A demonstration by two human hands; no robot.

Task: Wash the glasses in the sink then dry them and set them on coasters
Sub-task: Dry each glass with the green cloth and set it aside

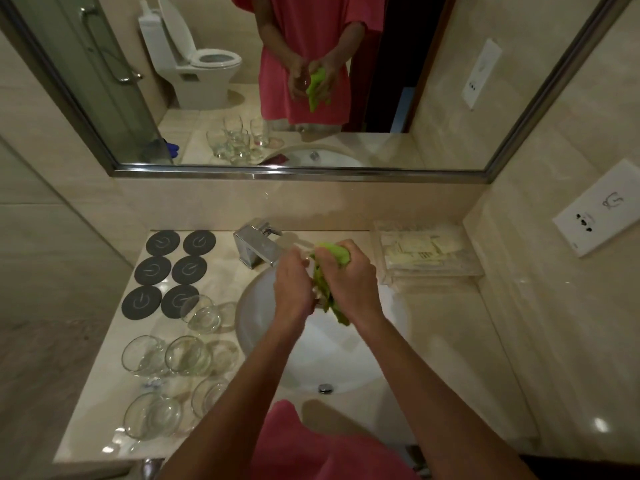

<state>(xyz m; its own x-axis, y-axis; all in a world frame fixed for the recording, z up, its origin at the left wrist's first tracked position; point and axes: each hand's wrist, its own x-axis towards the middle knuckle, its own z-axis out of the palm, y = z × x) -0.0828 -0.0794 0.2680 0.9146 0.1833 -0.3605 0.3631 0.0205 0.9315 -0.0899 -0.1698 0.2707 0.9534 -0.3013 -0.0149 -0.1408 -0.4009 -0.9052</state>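
Green cloth (334, 256) bunched in right hand (349, 282), fingers curled round it. Left hand (294, 289) grips glass (313, 263) over sink (332, 362). 6 coasters (173, 270) at 10 o'clock.

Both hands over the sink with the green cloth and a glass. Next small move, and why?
Probably carry the glass left to a coaster. The left hand holds it while the right hand rubs it with the green cloth, and all six coasters are bare.

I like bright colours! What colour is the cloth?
Bright green cloth, clearest in the head view.
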